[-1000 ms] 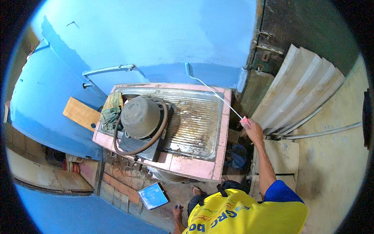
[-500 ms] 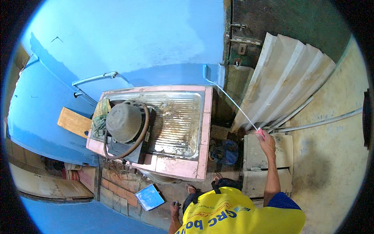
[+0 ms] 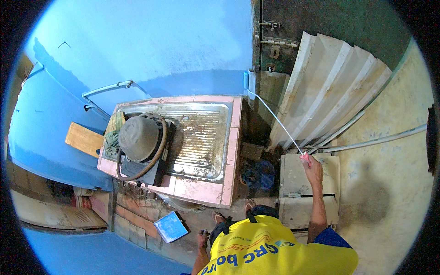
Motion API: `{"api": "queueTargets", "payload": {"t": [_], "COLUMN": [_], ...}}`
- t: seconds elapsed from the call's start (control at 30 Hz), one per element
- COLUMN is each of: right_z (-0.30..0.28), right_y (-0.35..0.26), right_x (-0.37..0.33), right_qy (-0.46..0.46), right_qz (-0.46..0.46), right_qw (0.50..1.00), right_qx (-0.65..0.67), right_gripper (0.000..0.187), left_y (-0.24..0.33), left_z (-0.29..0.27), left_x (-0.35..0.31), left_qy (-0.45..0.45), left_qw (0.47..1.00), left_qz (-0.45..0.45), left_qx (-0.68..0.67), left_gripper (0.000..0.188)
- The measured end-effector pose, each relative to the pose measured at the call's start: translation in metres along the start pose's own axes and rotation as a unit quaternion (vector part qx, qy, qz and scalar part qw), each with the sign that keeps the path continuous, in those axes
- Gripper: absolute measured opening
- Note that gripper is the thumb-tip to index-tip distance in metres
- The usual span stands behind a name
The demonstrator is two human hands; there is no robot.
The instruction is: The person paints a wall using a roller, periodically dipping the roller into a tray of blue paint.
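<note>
My right hand (image 3: 313, 171) is closed round the pink handle of a paint roller (image 3: 277, 120). The roller's thin white rod slants up and left, and its blue head (image 3: 246, 80) is at the wall's right end, beside the door frame. Darker blue paint borders the lower part of the light blue wall (image 3: 183, 50). Low beside my body hangs my left hand (image 3: 202, 239), its fingers curled; a small dark shape shows at them, too small to make out. A paint tray (image 3: 171, 227) with blue paint lies on the floor left of my feet.
A pink-tiled counter with a metal sink drainboard (image 3: 199, 137) stands ahead, bearing a grey pot (image 3: 139, 138) and a hose. White corrugated sheets (image 3: 327, 91) lean at the right, above a pale cabinet (image 3: 307, 213). Pipes (image 3: 107, 91) run along the left wall.
The roller head has shifted right along the wall to its edge by the door frame. My right hand keeps hold of the handle. The whole view has turned slightly.
</note>
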State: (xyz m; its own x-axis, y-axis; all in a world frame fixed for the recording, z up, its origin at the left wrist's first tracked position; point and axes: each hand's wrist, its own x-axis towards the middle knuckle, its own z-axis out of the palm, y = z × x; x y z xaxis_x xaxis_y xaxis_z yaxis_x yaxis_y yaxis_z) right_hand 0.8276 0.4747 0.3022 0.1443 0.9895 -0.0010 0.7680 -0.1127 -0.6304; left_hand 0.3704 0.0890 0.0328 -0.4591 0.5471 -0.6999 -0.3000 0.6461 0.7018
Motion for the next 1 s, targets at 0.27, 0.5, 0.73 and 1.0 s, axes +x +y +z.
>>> {"api": "queueTargets", "payload": {"t": [0.27,0.5,0.73,1.0], "right_z": [0.007,0.027,0.041,0.046], "right_y": [0.016,0.042,0.059,0.065], "right_x": [0.012,0.039,0.043,0.018], "right_qy": [-0.053,-0.022,-0.015,-0.01], "right_qz": [-0.027,-0.05,-0.013,0.001], "right_qw": [0.996,0.996,0.995,0.997], "right_qx": [-0.06,-0.077,-0.098,-0.075], "right_gripper": [0.039,0.039,0.036,0.032], "left_y": [-0.013,-0.011,-0.004,-0.001], "left_z": [-0.001,0.002,0.004,-0.001], "left_x": [0.001,-0.006,-0.008,0.0], "left_qy": [-0.007,-0.009,0.015,0.034], "left_qw": [1.0,1.0,1.0,0.999], "left_qz": [-0.027,0.002,0.001,-0.016], "left_qx": [-0.002,-0.029,-0.008,0.017], "left_gripper": [0.027,0.025,0.022,0.017]}}
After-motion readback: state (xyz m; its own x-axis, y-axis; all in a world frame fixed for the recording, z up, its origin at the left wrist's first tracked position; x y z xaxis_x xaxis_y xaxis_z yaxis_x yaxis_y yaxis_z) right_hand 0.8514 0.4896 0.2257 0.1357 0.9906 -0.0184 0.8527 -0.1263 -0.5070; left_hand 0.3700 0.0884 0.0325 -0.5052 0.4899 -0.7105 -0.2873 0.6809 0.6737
